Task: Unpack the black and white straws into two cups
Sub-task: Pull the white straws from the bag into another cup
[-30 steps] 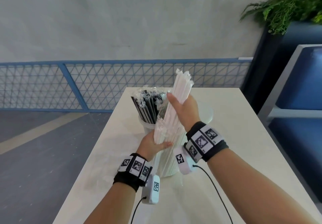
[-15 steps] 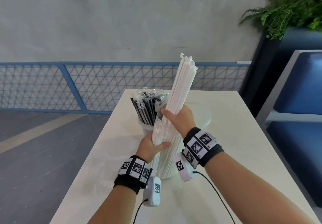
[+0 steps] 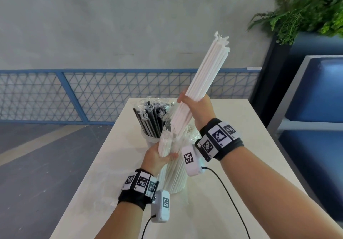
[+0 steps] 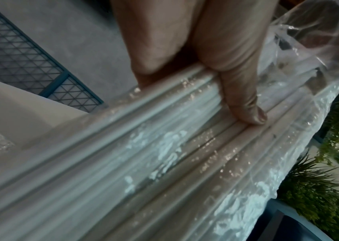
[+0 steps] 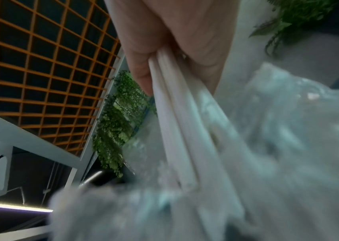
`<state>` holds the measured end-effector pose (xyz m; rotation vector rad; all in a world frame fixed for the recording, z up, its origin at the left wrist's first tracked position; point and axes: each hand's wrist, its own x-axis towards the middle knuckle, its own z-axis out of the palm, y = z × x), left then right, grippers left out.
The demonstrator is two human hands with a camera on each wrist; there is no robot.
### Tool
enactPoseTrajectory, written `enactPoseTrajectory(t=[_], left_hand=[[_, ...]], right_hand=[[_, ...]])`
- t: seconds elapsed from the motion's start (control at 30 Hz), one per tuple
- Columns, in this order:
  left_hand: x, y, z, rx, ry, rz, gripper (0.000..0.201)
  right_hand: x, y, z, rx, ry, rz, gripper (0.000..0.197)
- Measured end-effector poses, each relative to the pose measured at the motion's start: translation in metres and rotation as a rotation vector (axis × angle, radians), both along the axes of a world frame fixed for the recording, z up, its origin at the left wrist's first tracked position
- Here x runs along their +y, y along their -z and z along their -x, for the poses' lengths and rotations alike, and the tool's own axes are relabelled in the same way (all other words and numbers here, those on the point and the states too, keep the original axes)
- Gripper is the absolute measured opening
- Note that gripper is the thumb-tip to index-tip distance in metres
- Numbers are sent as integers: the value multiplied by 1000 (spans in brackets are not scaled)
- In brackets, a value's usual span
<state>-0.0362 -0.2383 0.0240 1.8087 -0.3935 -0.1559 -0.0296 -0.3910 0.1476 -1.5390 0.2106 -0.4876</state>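
Observation:
My right hand (image 3: 194, 103) grips a bundle of white straws (image 3: 202, 82) and holds it tilted up to the right, mostly out of the clear plastic bag (image 3: 174, 166). That bag stands on the table with more white straws inside. My left hand (image 3: 159, 157) grips the bag near its open top, thumb (image 4: 240, 91) pressed across the wrapped straws (image 4: 164, 154). In the right wrist view, my fingers (image 5: 141, 68) curl round the white straws (image 5: 174, 114). Behind the bag, black straws (image 3: 150, 119) stand in a white cup (image 3: 150, 142).
The pale table (image 3: 241, 145) has its left edge near my left arm. A blue mesh railing (image 3: 74, 93) runs behind it. A dark planter with ferns (image 3: 300, 15) and a blue bench (image 3: 315, 108) stand to the right.
My right hand has pulled the bundle of white straws higher out of the bag and tilted it to the right. My left hand has stayed on the bag.

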Motion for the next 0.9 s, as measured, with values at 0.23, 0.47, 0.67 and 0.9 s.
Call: enactPoseTrajectory(t=[0.23,0.47,0.67,0.9], left_hand=[[-1,-1,1,-7,-19,1,26],[1,-2,3,-22,-30,-32,25],[2,-2,4,-31,-30,-43,28],[2,-2,0,-8,-49,-42,25]], right_hand=[[22,37,8,98,13,40,55],[27,46,7,187,-57,117,36],[29,45,3,205,-86,45,41],[23,23,3,124,-65,-71,13]])
